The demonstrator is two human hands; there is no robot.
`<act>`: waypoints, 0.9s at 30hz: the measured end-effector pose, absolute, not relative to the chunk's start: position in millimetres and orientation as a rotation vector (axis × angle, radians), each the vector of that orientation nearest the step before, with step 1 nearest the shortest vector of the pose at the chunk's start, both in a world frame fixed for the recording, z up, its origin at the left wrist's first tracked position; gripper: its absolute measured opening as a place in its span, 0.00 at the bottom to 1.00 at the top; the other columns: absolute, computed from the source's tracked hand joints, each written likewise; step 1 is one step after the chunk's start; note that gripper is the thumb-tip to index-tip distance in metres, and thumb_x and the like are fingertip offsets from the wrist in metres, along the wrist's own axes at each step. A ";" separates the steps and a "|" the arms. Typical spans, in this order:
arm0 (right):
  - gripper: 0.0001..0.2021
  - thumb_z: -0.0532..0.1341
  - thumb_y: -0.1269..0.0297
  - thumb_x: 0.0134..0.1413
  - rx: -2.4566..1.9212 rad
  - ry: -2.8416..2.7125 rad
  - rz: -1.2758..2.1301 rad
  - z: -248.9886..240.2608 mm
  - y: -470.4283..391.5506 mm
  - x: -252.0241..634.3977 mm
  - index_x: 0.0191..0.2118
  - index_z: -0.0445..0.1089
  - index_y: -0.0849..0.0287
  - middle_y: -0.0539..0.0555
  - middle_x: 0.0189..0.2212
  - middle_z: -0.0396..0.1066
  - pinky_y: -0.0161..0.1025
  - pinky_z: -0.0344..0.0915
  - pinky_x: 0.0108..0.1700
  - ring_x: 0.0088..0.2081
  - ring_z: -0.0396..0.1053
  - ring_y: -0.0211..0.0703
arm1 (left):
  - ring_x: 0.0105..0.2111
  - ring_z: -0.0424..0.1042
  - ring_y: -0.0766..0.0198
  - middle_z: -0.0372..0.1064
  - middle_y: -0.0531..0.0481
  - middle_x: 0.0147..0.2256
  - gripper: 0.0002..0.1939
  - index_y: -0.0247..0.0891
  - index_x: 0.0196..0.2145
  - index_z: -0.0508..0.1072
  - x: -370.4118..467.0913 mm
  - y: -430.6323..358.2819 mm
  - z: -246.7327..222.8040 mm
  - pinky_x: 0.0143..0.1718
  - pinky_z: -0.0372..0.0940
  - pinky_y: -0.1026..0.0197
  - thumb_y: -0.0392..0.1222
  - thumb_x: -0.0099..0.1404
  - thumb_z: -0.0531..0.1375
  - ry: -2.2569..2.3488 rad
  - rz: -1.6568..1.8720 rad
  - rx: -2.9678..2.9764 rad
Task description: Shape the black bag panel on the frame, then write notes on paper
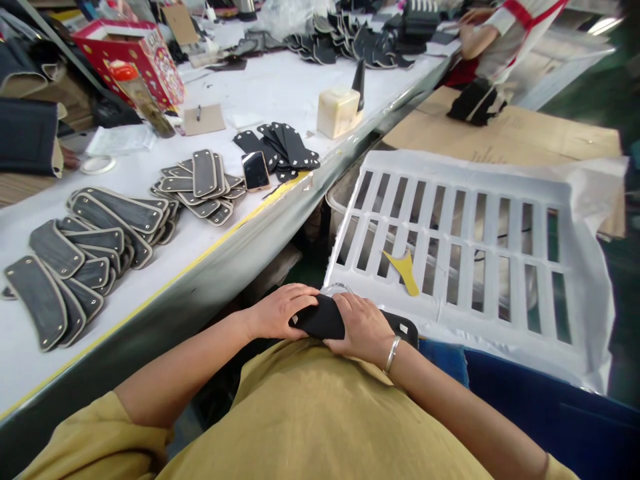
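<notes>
Close to my body, a long black padded strap piece (324, 319) with rounded ends and small light marks near them lies across both hands. My left hand (283, 311) is closed around its left end, thumb below and fingers over the top. My right hand (364, 327), with a silver bangle on the wrist, grips the middle, and the right end sticks out past it. Part of the piece is hidden beneath my fingers. Just to the right, a yellow forked scrap (404, 272) rests on a white slatted plastic tray (435, 235).
Grey pieces with pale edging (45, 293) lie in piles on the white table (210, 267). Beyond them are a phone (255, 171), black pieces (285, 147) and a yellowish block (338, 112). Cardboard (550, 137) and another person's arm (477, 41) are at the back right.
</notes>
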State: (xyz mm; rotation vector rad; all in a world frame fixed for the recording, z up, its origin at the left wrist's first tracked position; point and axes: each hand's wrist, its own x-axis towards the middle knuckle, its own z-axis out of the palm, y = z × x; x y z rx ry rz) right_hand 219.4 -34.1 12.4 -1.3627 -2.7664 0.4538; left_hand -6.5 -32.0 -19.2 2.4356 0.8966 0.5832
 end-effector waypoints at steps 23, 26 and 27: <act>0.43 0.65 0.41 0.36 -1.522 -2.825 0.504 24.4 -35.1 270.3 0.54 0.59 0.68 0.65 0.46 0.66 0.51 0.60 0.49 0.47 0.64 0.57 | 0.55 0.55 0.53 0.56 0.42 0.55 0.45 0.41 0.58 0.51 6.7 -37.8 -16.5 0.58 0.53 0.48 0.50 0.47 0.68 1.057 0.521 2.146; 0.44 0.65 0.38 0.35 -1.545 -2.829 0.492 25.3 -32.4 265.4 0.53 0.60 0.67 0.65 0.45 0.66 0.50 0.60 0.47 0.46 0.64 0.58 | 0.55 0.55 0.53 0.57 0.44 0.55 0.51 0.44 0.61 0.43 9.2 -36.0 -19.3 0.57 0.52 0.46 0.50 0.47 0.68 1.072 0.509 2.114; 0.42 0.64 0.37 0.36 -1.558 -2.831 0.483 25.8 -31.3 262.6 0.52 0.61 0.67 0.64 0.44 0.67 0.50 0.61 0.46 0.45 0.64 0.58 | 0.54 0.56 0.53 0.57 0.44 0.55 0.52 0.45 0.62 0.40 9.3 -35.5 -19.9 0.57 0.52 0.46 0.50 0.48 0.67 1.068 0.509 2.108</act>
